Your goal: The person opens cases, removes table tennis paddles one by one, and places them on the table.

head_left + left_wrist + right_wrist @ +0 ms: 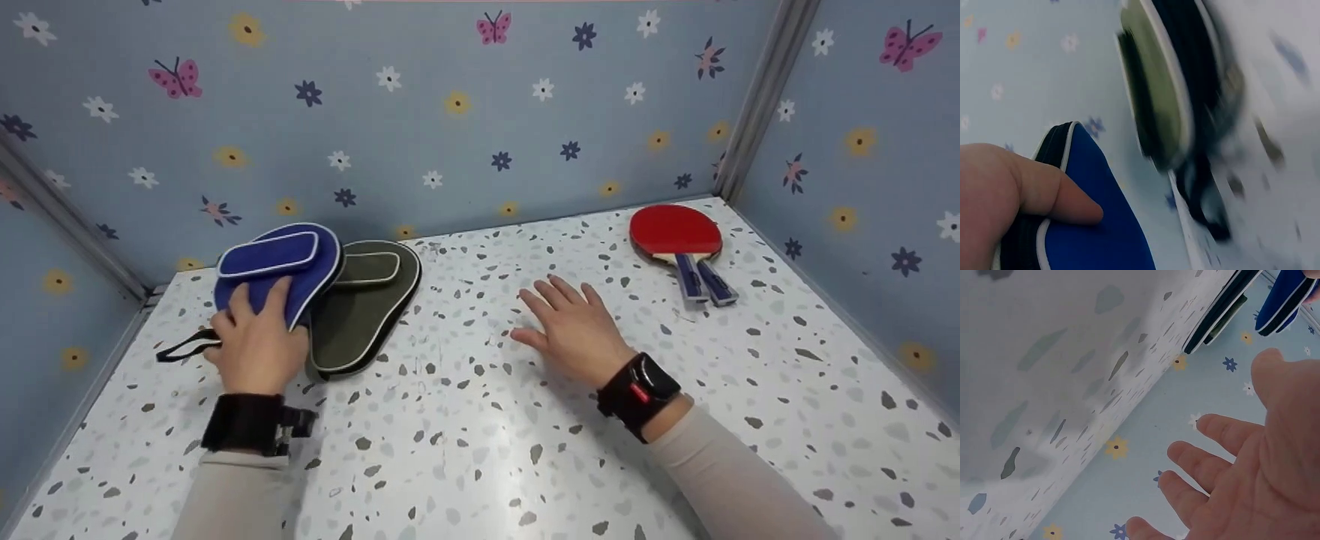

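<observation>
A blue table tennis paddle case with white piping is in my left hand. In the left wrist view the thumb lies on the blue case, near its zipped edge. In the head view it partly covers an olive green paddle case, which lies on the table; the right wrist view shows the blue case raised off the tabletop. My right hand hovers over the table with spread fingers, holding nothing. Two table tennis paddles lie farther right, a red paddle overlapping the other, blue handles towards me.
The white speckled table meets a flowered blue panel at the back and similar panels at both sides. A black wrist strap loop sticks out left of the left hand. Metal posts stand at the corners.
</observation>
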Tool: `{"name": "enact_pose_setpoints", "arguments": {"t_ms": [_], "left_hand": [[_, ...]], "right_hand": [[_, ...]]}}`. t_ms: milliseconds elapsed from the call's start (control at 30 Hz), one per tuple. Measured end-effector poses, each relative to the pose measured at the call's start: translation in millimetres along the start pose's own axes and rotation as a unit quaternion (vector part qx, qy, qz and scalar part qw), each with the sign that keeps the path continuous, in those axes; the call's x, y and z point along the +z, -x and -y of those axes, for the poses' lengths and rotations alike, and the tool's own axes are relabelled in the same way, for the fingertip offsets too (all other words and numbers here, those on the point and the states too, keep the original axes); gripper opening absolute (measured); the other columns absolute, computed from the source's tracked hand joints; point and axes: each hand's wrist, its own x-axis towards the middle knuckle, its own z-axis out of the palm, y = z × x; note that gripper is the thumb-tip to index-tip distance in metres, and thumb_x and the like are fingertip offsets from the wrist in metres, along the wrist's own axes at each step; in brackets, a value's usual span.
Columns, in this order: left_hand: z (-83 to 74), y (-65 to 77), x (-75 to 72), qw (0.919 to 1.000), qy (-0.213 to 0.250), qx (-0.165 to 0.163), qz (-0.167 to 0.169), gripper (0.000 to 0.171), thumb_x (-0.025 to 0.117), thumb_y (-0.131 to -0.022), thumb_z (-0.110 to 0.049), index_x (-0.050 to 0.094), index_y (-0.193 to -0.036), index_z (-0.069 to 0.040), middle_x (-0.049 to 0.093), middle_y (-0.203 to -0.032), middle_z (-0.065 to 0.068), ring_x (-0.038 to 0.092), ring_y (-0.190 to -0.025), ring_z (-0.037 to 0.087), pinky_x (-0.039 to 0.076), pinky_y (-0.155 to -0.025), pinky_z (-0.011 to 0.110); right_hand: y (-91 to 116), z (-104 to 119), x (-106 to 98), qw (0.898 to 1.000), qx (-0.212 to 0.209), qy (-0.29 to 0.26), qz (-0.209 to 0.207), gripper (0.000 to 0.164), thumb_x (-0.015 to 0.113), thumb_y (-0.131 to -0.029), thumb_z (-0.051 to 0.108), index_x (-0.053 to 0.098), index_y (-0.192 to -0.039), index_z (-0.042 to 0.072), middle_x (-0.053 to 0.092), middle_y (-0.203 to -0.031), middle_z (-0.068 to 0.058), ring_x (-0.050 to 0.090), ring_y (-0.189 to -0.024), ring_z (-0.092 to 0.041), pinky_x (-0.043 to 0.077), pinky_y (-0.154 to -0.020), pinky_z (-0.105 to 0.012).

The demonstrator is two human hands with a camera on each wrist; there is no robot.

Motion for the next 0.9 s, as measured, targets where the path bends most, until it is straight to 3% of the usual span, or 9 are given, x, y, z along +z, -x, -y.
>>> {"name": "enact_pose_setpoints", "arguments": {"t_ms": [267, 467, 633, 900], "left_hand": [[-70.0, 12.0, 30.6, 0.9964, -0.02, 0.083, 0.003, 0.078, 0.072, -0.098, -0.017, 0.043, -0.171, -0.023, 0.02, -0.176, 0.032, 0.028, -0.15, 0.064, 0.031, -0.103, 0.092], [-110.1, 27.2, 59.1, 0.9912, -0.026, 0.129, 0.017, 0.077, 0.079, -0.097, -0.02, 0.05, -0.168, -0.026, 0.026, -0.177, 0.026, 0.032, -0.152, 0.057, 0.033, -0.107, 0.089], [-128.7, 40.9, 75.3, 0.9847, -0.039, 0.169, 0.016, 0.075, 0.082, -0.094, -0.02, 0.055, -0.164, -0.029, 0.034, -0.174, 0.024, 0.039, -0.148, 0.052, 0.042, -0.102, 0.08], [-143.5, 55.6, 89.2, 0.9796, -0.047, 0.191, 0.041, 0.073, 0.081, -0.095, -0.02, 0.057, -0.163, -0.031, 0.036, -0.174, 0.022, 0.04, -0.15, 0.051, 0.04, -0.104, 0.08]], "right_hand": [[-2, -1, 2, 1.0, 0.007, -0.021, 0.012, 0.079, 0.049, -0.113, 0.063, 0.039, -0.172, 0.011, 0.035, -0.177, -0.018, 0.023, -0.166, -0.039, 0.015, -0.132, -0.066], [-2, -6, 0, 1.0, 0.013, -0.019, 0.01, 0.08, 0.049, -0.112, 0.063, 0.038, -0.172, 0.011, 0.033, -0.177, -0.018, 0.023, -0.166, -0.04, 0.016, -0.131, -0.066], [-2, -10, 0, 1.0, 0.014, -0.013, 0.007, 0.08, 0.05, -0.112, 0.063, 0.039, -0.172, 0.011, 0.035, -0.176, -0.019, 0.025, -0.165, -0.041, 0.017, -0.131, -0.067], [-2, -16, 1, 1.0, 0.017, -0.005, 0.006, 0.078, 0.051, -0.113, 0.061, 0.042, -0.17, 0.008, 0.036, -0.176, -0.02, 0.027, -0.165, -0.042, 0.019, -0.13, -0.067]]}}
